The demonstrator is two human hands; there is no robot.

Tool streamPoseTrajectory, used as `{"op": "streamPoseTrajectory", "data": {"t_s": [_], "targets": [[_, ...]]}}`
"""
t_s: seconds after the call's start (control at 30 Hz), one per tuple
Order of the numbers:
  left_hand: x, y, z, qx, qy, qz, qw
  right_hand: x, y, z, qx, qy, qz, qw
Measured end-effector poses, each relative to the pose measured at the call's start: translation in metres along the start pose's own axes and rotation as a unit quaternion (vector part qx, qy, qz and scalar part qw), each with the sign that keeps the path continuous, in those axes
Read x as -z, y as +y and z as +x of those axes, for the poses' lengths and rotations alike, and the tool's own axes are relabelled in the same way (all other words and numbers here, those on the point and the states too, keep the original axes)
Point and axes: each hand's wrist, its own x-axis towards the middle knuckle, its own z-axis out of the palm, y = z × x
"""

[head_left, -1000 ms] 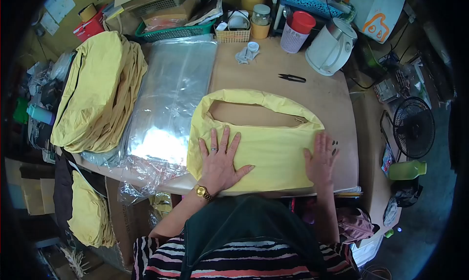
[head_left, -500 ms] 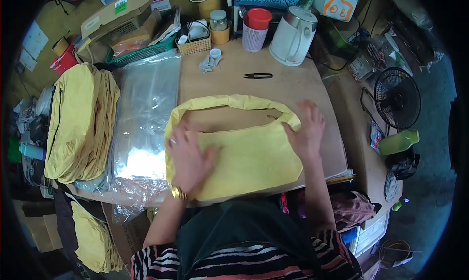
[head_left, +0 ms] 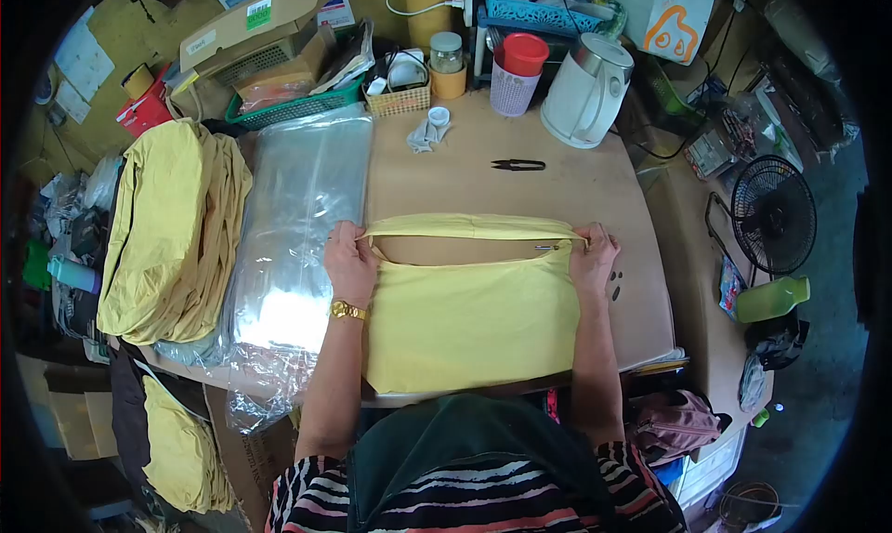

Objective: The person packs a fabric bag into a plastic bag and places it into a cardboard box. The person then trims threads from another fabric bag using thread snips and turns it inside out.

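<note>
A yellow fabric bag (head_left: 472, 324) lies flat on the table in front of me, its wide strap running straight across above the opening. My left hand (head_left: 352, 262), below which a gold watch (head_left: 347, 309) circles the wrist, pinches the strap at its left end. At the right end, my right hand (head_left: 593, 257) grips the strap the same way. Between strap and bag body a long gap shows the brown table. A small metallic piece, perhaps a zipper pull (head_left: 548, 248), sits by the gap's right corner.
Clear plastic sleeves (head_left: 302, 189) lie left of the bag, beside a stack of yellow bags (head_left: 167, 236). Black thread snips (head_left: 518, 165) rest beyond it. A white kettle (head_left: 587, 92), a red-topped cup (head_left: 517, 73) and baskets (head_left: 400, 98) line the back. A black fan (head_left: 773, 214) stands right.
Both hands have gone from spread over the bag to gripping the strap's ends. The strap's raised curve is now pulled down flat and straight. The camera view has shifted slightly.
</note>
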Motion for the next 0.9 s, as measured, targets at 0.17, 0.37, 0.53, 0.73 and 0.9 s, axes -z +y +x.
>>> {"op": "streamPoseTrajectory", "data": {"t_s": [0.17, 0.37, 0.53, 0.73, 0.9], "targets": [[0.011, 0.027, 0.012, -0.010, 0.043, 0.068, 0.997, -0.003, -0.001, -0.002, -0.016, 0.000, -0.003, 1.000], [0.025, 0.154, -0.055, -0.226, -0.336, -0.133, 0.905, 0.014, -0.024, 0.002, -0.087, -0.001, 0.080, 0.993], [0.005, 0.156, -0.083, -0.288, -0.417, -0.017, 0.862, 0.026, -0.087, -0.086, 0.207, -0.189, 0.011, 0.960], [0.010, 0.161, -0.078, -0.290, -0.405, -0.019, 0.867, 0.077, -0.029, -0.071, 0.123, -0.142, -0.241, 0.952], [-0.022, 0.202, -0.035, -0.222, -0.434, -0.080, 0.870, 0.081, -0.062, -0.100, 0.138, -0.197, -0.117, 0.964]]}}
